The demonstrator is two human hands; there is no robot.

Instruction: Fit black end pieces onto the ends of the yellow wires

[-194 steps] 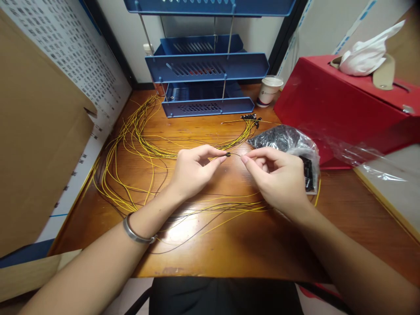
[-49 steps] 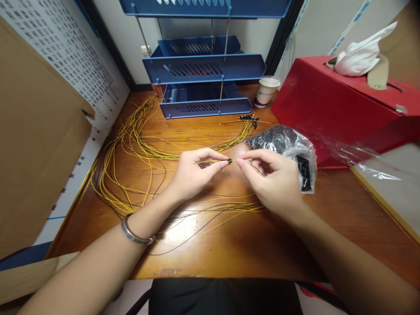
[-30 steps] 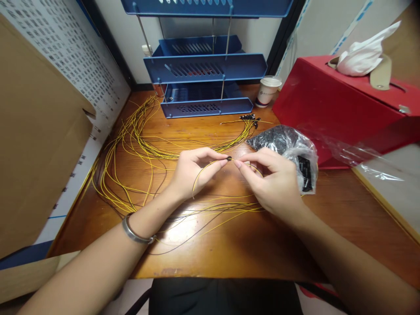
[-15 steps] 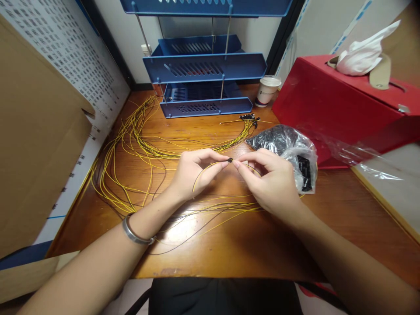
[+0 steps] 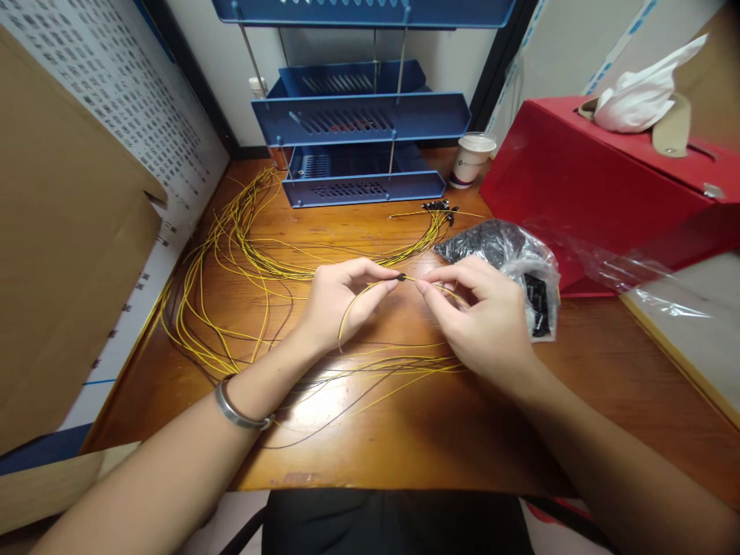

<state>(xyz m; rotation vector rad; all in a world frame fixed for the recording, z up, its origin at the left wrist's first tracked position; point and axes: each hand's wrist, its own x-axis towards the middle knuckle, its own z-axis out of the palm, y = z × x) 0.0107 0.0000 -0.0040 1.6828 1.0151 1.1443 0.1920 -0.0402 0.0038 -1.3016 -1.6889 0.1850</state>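
Note:
Between the thumb and forefinger of my left hand (image 5: 350,293) is a small black connector (image 5: 401,277). A yellow wire (image 5: 342,320) curves down over that hand, its end hanging free. My right hand (image 5: 477,297) pinches the yellow wire a short way right of the connector, so a bit of wire shows between the two hands. Beneath them, loose yellow and dark wires (image 5: 370,368) lie across the table. A larger bundle of wires (image 5: 254,254) loops around at the left, and its far ends carry several black connectors (image 5: 440,210).
A clear plastic bag (image 5: 506,254) with black pieces lies beside my right hand. Behind stand a blue tiered tray rack (image 5: 364,189) and a paper cup (image 5: 469,163). At right is a red box (image 5: 549,185) with tissue on top; cardboard (image 5: 63,231) stands at left.
My right hand has slid slightly right along the wire, widening the gap to the connector. My left hand has shifted a little left, still pinching the connector.

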